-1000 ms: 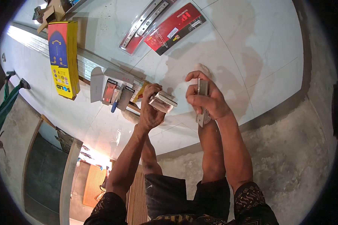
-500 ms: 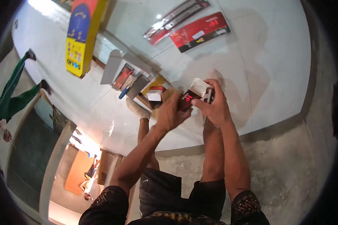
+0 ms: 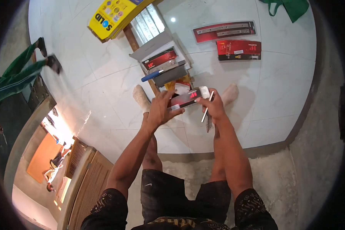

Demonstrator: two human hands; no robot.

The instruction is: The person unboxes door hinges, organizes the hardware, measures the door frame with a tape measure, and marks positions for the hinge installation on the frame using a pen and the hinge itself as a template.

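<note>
My left hand (image 3: 159,109) is closed around one end of a small red and black cardboard box (image 3: 186,99). The box's white end flap (image 3: 204,92) stands open toward my right hand (image 3: 215,105). Between the fingers of that hand is a slim, pale-edged strip (image 3: 207,107), apparently metal, and its thumb reaches to the box's open end. A thin greyish piece (image 3: 209,124) hangs below the same hand; its kind is unclear. Just beyond the box, an opened grey carton (image 3: 151,50) holds a red and black package (image 3: 160,58), with a blue-handled tool (image 3: 152,75) lying across it.
A blister pack of metal strips (image 3: 226,30) and a red box (image 3: 239,50) lie on the tiled floor, far right. A yellow box (image 3: 113,19) stands far left, a green bag (image 3: 291,8) far right. My feet flank the work. Another person's green-trousered legs (image 3: 19,78) show left.
My view has swung, so the floor items appear farther right and the green bag has come into sight. The strip in my right hand now shows clearly, apart from the box.
</note>
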